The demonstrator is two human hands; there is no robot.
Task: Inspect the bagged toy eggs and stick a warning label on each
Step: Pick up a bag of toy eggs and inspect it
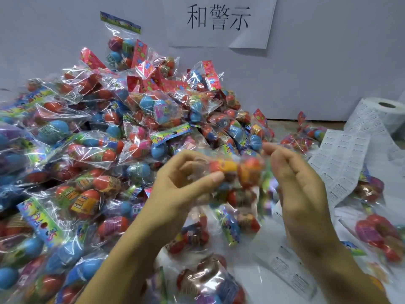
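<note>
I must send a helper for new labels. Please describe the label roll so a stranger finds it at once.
Start at the white wall with the paper sign. At its foot, far right, stands the white label roll, with its printed strip trailing toward the person. It is the only plain white thing beside the colourful bagged eggs.
</note>
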